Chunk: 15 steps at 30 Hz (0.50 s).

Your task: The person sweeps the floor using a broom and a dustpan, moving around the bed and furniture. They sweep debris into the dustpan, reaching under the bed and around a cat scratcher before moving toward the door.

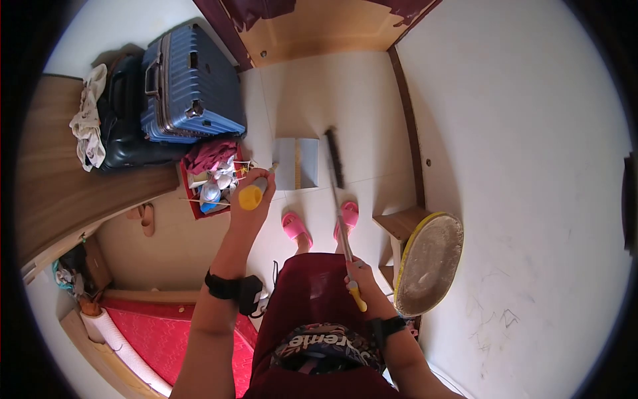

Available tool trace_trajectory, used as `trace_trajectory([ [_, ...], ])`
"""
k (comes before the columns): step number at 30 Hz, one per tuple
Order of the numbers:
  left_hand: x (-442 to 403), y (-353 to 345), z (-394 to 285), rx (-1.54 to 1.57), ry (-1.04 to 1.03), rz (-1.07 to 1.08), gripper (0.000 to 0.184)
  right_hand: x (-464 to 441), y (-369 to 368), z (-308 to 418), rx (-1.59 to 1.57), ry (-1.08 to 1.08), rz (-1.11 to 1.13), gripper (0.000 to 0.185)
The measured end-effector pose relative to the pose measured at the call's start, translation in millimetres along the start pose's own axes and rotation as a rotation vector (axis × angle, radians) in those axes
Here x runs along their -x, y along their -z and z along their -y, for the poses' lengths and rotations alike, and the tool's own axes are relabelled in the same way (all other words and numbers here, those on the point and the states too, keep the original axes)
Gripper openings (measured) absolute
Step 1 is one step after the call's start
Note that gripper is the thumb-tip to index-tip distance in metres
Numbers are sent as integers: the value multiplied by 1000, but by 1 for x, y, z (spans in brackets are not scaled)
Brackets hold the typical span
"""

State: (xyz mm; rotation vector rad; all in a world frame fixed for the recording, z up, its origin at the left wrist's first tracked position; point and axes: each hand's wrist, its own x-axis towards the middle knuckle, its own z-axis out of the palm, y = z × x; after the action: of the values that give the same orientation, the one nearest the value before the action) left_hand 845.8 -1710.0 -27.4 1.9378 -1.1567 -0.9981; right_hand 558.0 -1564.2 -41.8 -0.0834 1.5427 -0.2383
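Observation:
My left hand (262, 183) is closed around the upright handle of a long-handled dustpan, whose yellow end faces up. On the tiled floor beyond it lies the grey pan (286, 163), with a tan strip across it. A broom (340, 223) with a grey pole and yellow grip end is in my right hand (360, 274), fingers wrapped round the pole near its top. The dark bristle head (334, 157) is at the floor just right of the pan and looks slightly blurred.
A red box (194, 205) of mixed items stands left of the pan, below a blue suitcase (206, 86). On the right, a yellow-rimmed oval object (432, 263) rests against a small wooden shelf (402, 223). Pink slippers (297, 229) are on my feet. A door (319, 33) is ahead.

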Motion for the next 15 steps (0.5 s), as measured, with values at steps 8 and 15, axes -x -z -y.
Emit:
trace_trajectory([
  [8,-7,-2,-25,-129,-68,48,15,45,26,16,-114,-48,41,43],
  [15,-4,-2,-26,-156,-65,84,14,-11,7,13,-48,92,28,46],
])
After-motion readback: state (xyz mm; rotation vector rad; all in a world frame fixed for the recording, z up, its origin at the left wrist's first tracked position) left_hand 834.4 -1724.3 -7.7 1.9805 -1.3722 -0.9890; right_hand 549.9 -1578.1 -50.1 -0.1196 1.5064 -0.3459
